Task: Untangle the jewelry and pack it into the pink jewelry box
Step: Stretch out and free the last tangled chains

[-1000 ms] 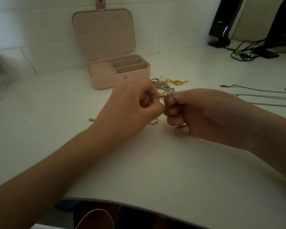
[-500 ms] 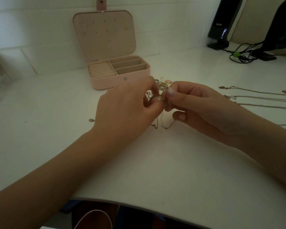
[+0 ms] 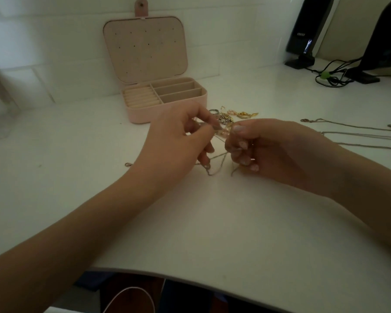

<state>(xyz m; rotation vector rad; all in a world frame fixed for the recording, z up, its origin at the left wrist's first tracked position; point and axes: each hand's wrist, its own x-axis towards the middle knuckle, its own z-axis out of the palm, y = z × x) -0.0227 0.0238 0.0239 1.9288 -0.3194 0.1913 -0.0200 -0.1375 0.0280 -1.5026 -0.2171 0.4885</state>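
Note:
My left hand (image 3: 181,141) and my right hand (image 3: 266,147) meet above the middle of the white table, each pinching part of a thin tangled chain (image 3: 217,163). Loops of that chain hang down between the hands and touch the table. Just behind my fingers lies a small heap of gold and jewelled pieces (image 3: 233,116). The pink jewelry box (image 3: 167,109) stands open behind my left hand, its lid upright against the wall and its compartments bare.
Three thin chains (image 3: 357,136) lie stretched out on the table at the right. A small clasp (image 3: 128,164) lies left of my left wrist. Black speakers (image 3: 307,35) and cables (image 3: 332,75) stand at the back right. The table's front edge curves close to me.
My hands have drawn slightly apart, and more of the chain now hangs in loops between them. My left fingers have shifted their pinch on the chain.

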